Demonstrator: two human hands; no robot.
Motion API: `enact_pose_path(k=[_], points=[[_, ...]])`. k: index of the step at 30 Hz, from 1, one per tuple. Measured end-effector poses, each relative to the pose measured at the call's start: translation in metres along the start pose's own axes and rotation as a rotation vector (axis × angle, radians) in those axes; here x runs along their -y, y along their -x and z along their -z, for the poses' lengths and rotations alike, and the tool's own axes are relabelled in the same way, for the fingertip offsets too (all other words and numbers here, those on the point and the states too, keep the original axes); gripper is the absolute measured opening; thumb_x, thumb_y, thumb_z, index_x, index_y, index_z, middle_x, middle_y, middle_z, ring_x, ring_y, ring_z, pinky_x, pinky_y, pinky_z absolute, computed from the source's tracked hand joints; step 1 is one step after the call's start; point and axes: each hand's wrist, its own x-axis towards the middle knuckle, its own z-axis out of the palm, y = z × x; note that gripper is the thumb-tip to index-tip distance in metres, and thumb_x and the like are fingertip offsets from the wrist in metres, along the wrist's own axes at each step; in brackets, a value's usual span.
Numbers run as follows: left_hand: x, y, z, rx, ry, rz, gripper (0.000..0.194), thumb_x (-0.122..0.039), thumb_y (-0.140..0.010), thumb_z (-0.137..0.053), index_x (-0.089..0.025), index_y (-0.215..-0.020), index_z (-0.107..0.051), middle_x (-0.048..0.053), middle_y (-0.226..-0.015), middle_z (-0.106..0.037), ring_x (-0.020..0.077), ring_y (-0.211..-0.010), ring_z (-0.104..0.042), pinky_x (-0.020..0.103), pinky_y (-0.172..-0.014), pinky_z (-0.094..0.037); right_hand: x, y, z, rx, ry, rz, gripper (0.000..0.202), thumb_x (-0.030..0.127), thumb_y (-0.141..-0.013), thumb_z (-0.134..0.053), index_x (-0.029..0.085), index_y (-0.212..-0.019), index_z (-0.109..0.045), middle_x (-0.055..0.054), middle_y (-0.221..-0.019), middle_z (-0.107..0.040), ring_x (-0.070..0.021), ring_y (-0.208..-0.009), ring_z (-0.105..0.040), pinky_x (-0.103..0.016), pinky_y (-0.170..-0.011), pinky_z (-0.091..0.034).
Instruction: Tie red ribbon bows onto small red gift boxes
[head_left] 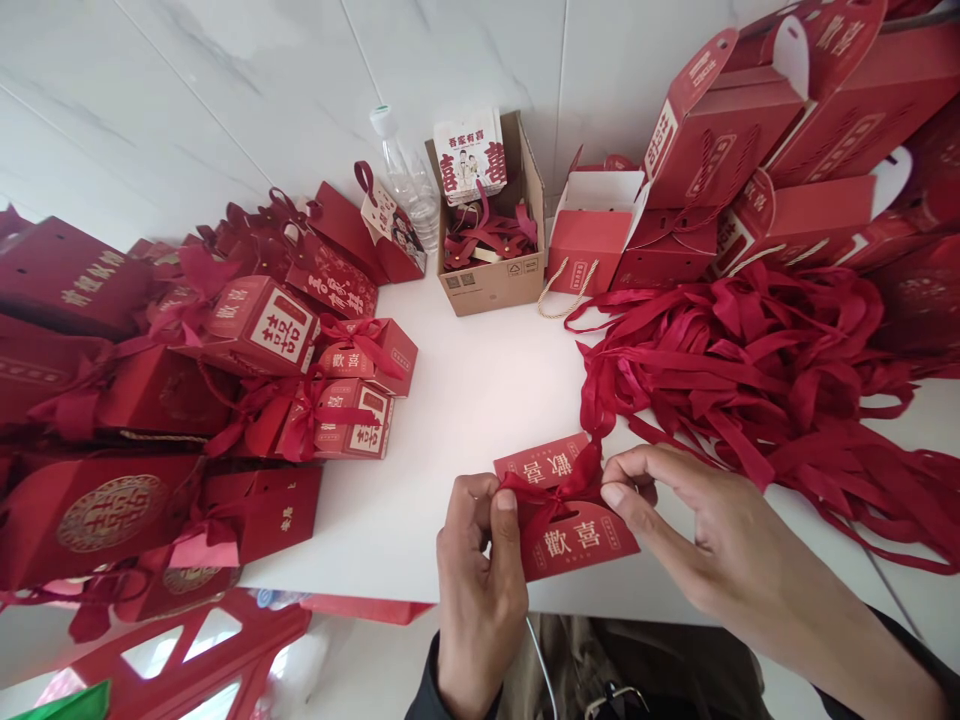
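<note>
A small red gift box with pale characters stands at the table's front edge, a red ribbon tied across its top in a bow shape. My left hand is at the box's left side, thumb and forefinger pinched on the ribbon's left loop. On the right, my right hand pinches the ribbon near its right loop, thumb against curled forefinger. A strip of ribbon rises from there toward a heap of loose red ribbons on the table's right.
Finished-looking red boxes with bows crowd the left. At the back stand a cardboard box holding cards and ribbon pieces, a clear bottle and an open red box. Larger red boxes are stacked at the back right.
</note>
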Motion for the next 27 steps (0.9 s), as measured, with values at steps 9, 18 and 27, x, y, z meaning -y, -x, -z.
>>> enact_pose_path(k=[9, 18, 27], points=[[0.005, -0.005, 0.012, 0.092, 0.047, 0.066, 0.029, -0.049, -0.103, -0.056, -0.022, -0.092, -0.056, -0.004, -0.065, -0.054, 0.0119, -0.056, -0.047, 0.022, -0.054, -0.041, -0.006, -0.002, 0.006, 0.012, -0.037, 0.016, 0.022, 0.048, -0.102, -0.055, 0.029, -0.099, -0.064, 0.001, -0.088, -0.070, -0.0185, -0.076, -0.067, -0.029, -0.058, -0.051], [-0.005, -0.010, 0.022, 0.050, -0.045, 0.009, 0.030, -0.049, -0.104, -0.051, -0.023, -0.098, -0.066, 0.000, -0.078, -0.063, 0.0142, -0.068, -0.058, 0.024, -0.062, -0.047, -0.011, -0.008, 0.009, -0.056, -0.025, 0.002, 0.032, 0.055, -0.102, -0.054, 0.032, -0.120, -0.067, -0.003, -0.101, -0.074, -0.0227, -0.088, -0.072, -0.028, -0.054, -0.053], [-0.009, -0.006, 0.014, -0.002, 0.002, 0.088, 0.026, -0.046, -0.100, -0.060, -0.023, -0.092, -0.065, 0.000, -0.077, -0.064, 0.0149, -0.070, -0.058, 0.026, -0.067, -0.048, -0.014, -0.021, 0.006, -0.071, 0.003, 0.032, 0.031, 0.055, -0.103, -0.052, 0.029, -0.103, -0.069, -0.005, -0.106, -0.074, -0.0238, -0.093, -0.071, -0.030, -0.060, -0.054]])
